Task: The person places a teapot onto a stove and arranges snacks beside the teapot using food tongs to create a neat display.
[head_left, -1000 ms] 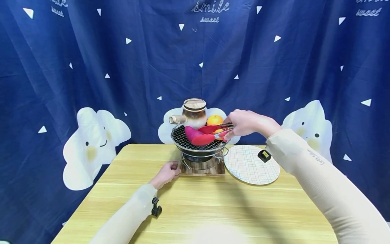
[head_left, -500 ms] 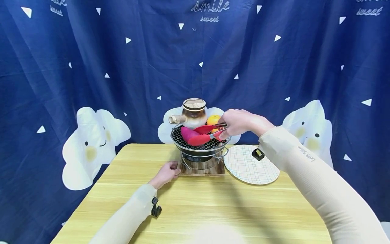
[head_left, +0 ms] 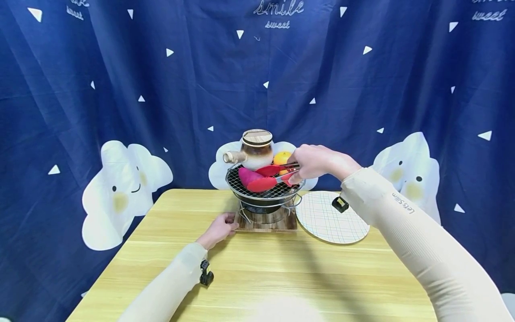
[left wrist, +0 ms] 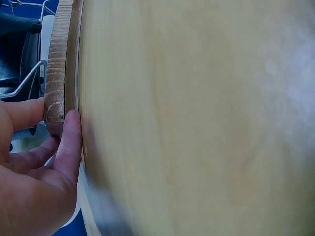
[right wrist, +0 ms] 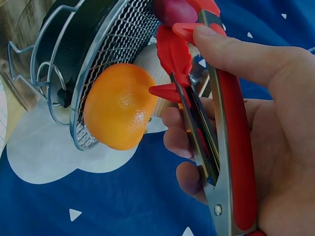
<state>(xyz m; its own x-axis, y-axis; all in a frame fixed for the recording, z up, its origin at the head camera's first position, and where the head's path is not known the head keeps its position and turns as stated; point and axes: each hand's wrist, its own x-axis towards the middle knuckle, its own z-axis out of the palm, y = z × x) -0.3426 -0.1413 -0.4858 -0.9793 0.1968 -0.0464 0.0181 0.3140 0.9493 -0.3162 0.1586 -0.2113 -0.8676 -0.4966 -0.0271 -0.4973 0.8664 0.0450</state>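
My right hand grips red-and-steel tongs over the grill. Their red heads lie on either side of a purple sweet potato, low over the wire mesh on its left half. An orange sits on the mesh behind the tongs, partly hidden in the head view. With thumb above and fingers underneath, my left hand pinches the front left corner of the wooden board that carries the grill.
A brown-and-cream pot with a wooden lid and side handle stands at the back of the mesh. Right of the board lies a round checked plate on the wooden table. A blue curtain hangs behind.
The tongs and sweet potato have shifted a little left over the mesh, along with my right hand, and have stayed about still over the last half second. My left hand keeps its place.
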